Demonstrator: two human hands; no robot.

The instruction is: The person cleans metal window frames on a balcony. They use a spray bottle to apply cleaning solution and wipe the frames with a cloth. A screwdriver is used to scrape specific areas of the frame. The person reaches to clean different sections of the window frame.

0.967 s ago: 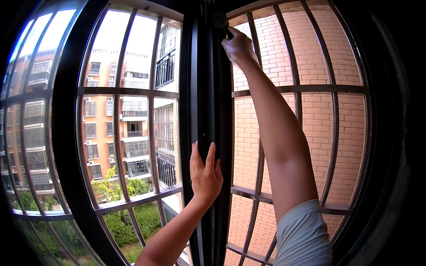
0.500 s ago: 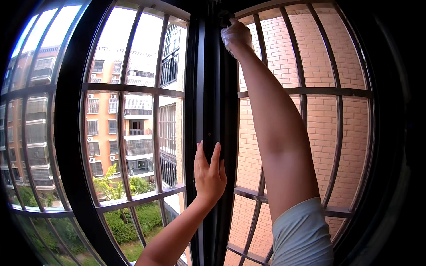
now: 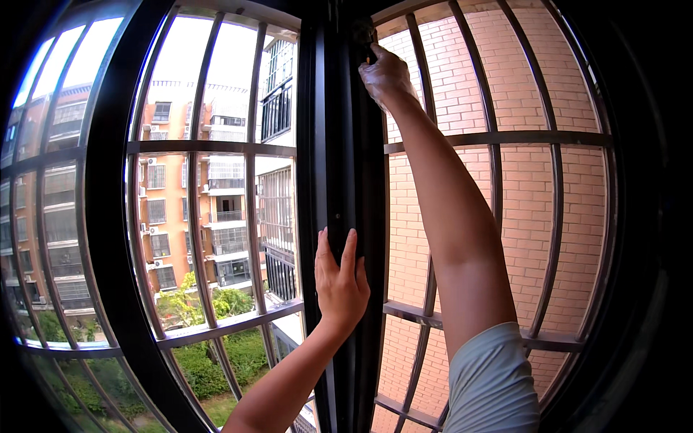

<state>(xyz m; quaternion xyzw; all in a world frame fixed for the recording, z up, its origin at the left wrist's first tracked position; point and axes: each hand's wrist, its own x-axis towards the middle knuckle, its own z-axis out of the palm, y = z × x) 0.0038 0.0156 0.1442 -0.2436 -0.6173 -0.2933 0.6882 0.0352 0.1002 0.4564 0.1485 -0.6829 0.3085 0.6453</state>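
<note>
Right hand [image 3: 386,72] held high, fingers curled on small dark thing near top of dark window post [image 3: 339,180]; grip cannot be told. Left hand [image 3: 339,278] pressed flat, open, on post lower down. Step judged: post top worked on. Next move needs steady lower hand, firm top grip.
</note>
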